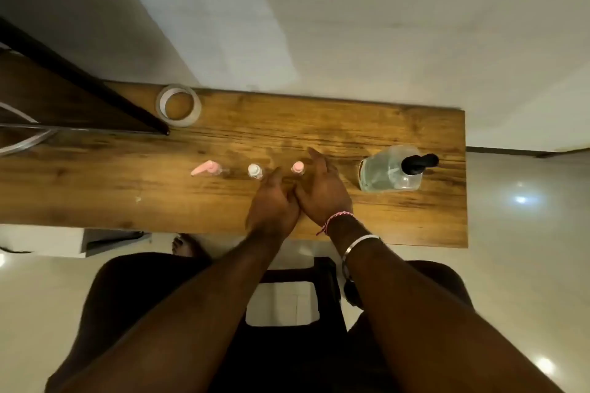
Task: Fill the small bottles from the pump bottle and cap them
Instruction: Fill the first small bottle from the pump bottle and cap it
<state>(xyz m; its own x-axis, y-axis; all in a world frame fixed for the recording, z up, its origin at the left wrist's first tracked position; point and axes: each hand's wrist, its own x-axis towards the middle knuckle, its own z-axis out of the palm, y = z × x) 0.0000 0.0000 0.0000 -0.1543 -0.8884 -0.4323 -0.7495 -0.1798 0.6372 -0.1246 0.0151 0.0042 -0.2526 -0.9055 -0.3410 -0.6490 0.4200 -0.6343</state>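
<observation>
Pink-capped small bottles (pixel 298 167) stand mid-frame on the wooden table (pixel 319 124), pump bottle (pixel 391 169) at right, and both hands (pixel 300 198), relaxed and holding nothing, hover close enough that a careless sweep might topple them.

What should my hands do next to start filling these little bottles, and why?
Probably reach the right hand to the pink-capped small bottle just beyond its fingers and lift it toward the pump bottle on the right. Both hands, including the left hand, hold nothing, all three small bottles appear capped, and that one stands nearest the pump.
</observation>
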